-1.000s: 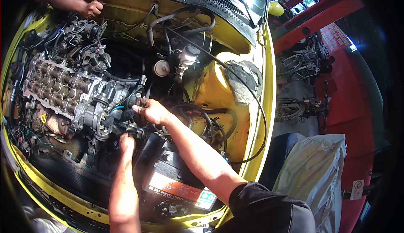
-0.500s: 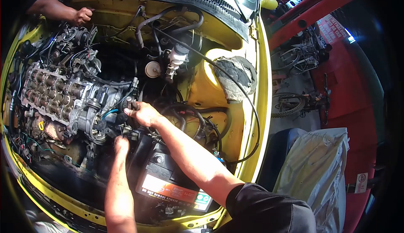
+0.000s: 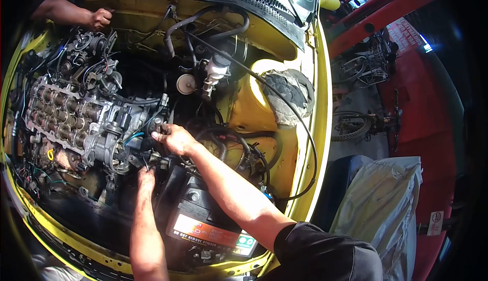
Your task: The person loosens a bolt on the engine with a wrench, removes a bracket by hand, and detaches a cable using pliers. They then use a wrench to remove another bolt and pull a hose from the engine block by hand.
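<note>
My right hand (image 3: pixel 176 139) is closed at the gearbox end of the engine, its thumb against a small round metal part (image 3: pixel 158 122); what the fingers grip is partly hidden. Below it, my left hand (image 3: pixel 146 175) reaches up beside the battery (image 3: pixel 195 202). Its fingertips are pinched near a thin dark piece, too small to name. Left of both hands lies the engine (image 3: pixel 66 111), its top uncovered and rows of valve parts showing. A blue hose (image 3: pixel 133 137) runs close to my right thumb.
Another person's closed hand (image 3: pixel 101 18) rests by the rear left of the engine bay. A long black cable (image 3: pixel 264 82) arcs over the yellow fender (image 3: pixel 300 179). Brake master cylinder (image 3: pixel 217 67), bundled cloth (image 3: pixel 288 95), covered seat (image 3: pixel 378 194) and bicycles (image 3: pixel 351 126) are nearby.
The view has shifted slightly. My left fingertips show a little more clearly, near the thin piece. My right hand stays at the same metal part.
</note>
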Demonstrator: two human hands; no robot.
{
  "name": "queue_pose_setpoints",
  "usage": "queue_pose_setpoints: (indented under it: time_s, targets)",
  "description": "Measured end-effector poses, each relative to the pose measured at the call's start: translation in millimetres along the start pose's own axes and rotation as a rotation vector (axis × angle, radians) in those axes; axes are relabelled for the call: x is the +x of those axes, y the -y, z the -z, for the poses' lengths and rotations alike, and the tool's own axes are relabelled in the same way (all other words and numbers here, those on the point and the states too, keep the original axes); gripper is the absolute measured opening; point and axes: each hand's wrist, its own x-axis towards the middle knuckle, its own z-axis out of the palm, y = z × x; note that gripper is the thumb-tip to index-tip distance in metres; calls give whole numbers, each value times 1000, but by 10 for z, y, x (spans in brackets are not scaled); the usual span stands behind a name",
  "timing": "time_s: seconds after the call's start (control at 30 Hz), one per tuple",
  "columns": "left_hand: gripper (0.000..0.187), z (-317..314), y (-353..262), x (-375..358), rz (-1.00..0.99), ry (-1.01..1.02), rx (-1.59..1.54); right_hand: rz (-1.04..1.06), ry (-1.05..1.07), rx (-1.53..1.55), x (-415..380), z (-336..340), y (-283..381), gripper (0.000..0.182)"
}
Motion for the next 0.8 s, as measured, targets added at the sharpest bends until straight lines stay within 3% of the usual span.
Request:
queue_pose_setpoints:
  time_s: [0.17, 0.27, 0.33, 0.37, 0.47, 0.5, 0.6, 0.67, 0.7, 0.8]
  targets:
    - [26, -96, 157, 229, -104, -134, 512, -5, -5, 3, -28, 2, 16, 60]
    - [28, -38, 17, 262, -2, -4, 480, -18, 12, 1, -76, 49, 69, 60]
    - [31, -115, -65, 122, -111, -190, 634, -22, 3, 13, -29, 8, 19, 60]
    - [28, -158, -196, 21, 28, -191, 593, -27, -1, 16, -6, -5, -27, 60]
    - [21, -78, -113, -79, -95, -225, 234, 18, -17, 32, 23, -2, -62, 59]
    - [16, -25, -118, -96, -29, -124, 137, 2, -11, 30, 4, 5, -26, 59]
    - [15, -13, 0, -87, -56, -77, -111, -35, -2, 26, -30, 31, 32, 59]
    - [18, -1, 7, -100, -52, -77, -78, -38, 3, 29, 39, 2, -40, 59]
    - [20, 0, -16, -125, -48, -78, -63, -11, -23, 44, 63, -22, -70, 51]
    - [27, -39, -132, -5, 40, -78, 347, 51, -70, 71, 117, -82, -163, 39]
